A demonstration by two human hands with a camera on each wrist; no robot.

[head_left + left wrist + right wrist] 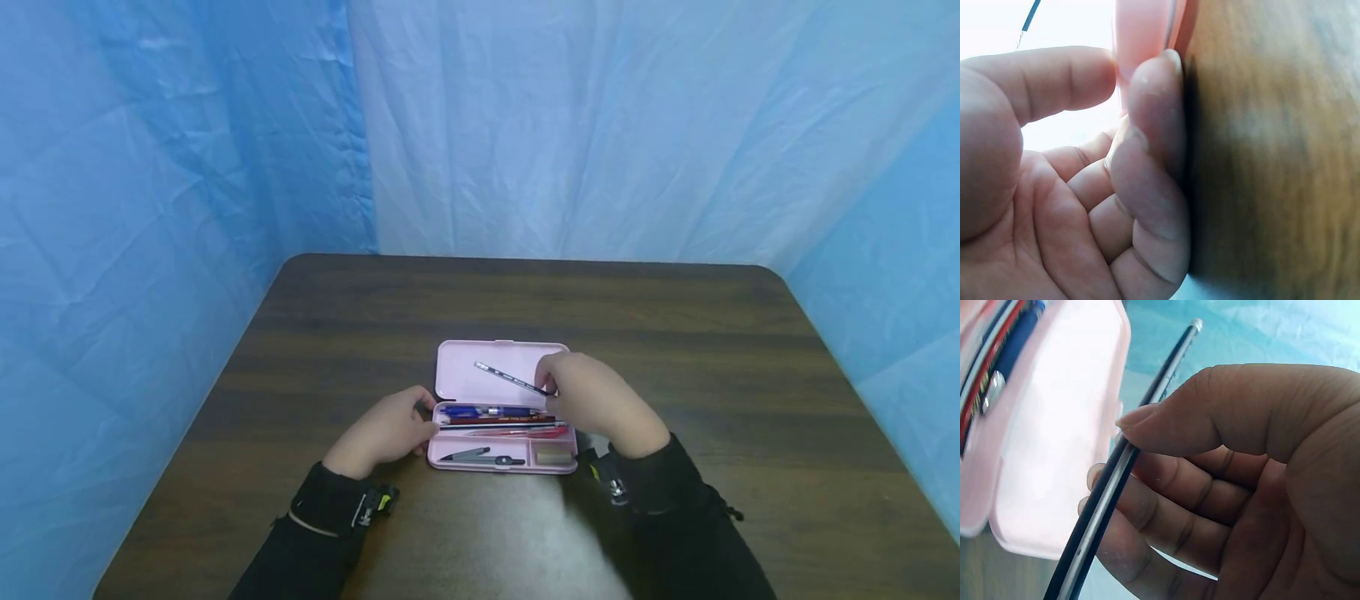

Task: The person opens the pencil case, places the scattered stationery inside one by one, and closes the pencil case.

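Pencil (512, 379) pinched by right hand (592, 398) above open pink pencil case (468, 367); left hand (386, 432) pinches the case's left end on table (675, 333).

1. Pale pink pencil case (480, 367), plain inside its open lid.
2. Dark pencil (513, 379) with small white markings and a silver end.
3. Blue pen (487, 411), dark red pen (498, 420) and bright red pen (525, 432) lie in the case.
4. Grey compass (480, 457); tan eraser (552, 454).
5. Dark brown wood-grain table (675, 350).
6. Light blue creased backdrop (600, 125).
7. Black sleeves (660, 492).
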